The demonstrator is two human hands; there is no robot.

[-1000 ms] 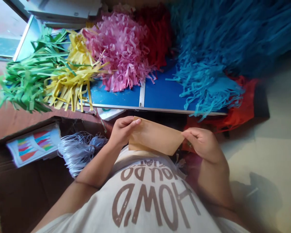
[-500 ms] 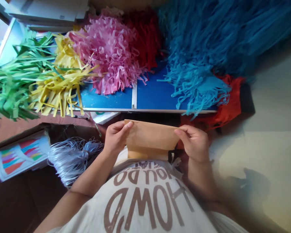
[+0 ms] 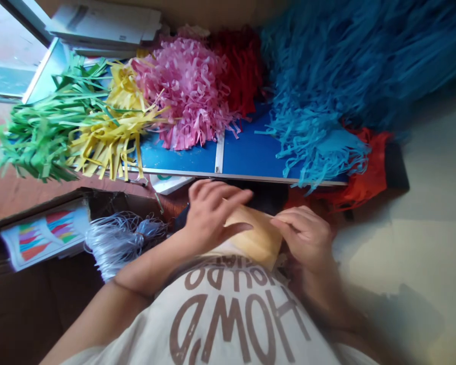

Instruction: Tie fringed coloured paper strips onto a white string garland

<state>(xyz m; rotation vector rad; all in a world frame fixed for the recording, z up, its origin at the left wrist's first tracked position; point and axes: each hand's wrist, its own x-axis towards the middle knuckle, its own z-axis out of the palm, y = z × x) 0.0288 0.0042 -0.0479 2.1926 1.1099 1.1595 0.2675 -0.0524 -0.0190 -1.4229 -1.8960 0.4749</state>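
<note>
A piece of brown paper [image 3: 264, 235] is in front of my shirt, tilted down toward the right. My right hand [image 3: 307, 237] pinches its upper right corner between thumb and fingers. Over the paper's left part, my left hand [image 3: 215, 218] has its fingers stretched out and its thumb apart, not gripping it. Whether the left fingers touch the paper, I cannot tell. The left hand hides the paper's left end.
Ahead is a blue table [image 3: 239, 152] bearing fringed strips in green [image 3: 41, 137], yellow [image 3: 106, 144], pink [image 3: 192, 96], red [image 3: 239, 71] and blue [image 3: 315, 137]. Orange strips [image 3: 368, 167] hang at its right end. At lower left, a cardboard box [image 3: 34, 314] is beside white string [image 3: 116, 243].
My left hand has let go of the paper's upper left corner and moved right across it, fingers spread. The paper has tilted, while my right hand keeps its corner. The view has shifted slightly left.
</note>
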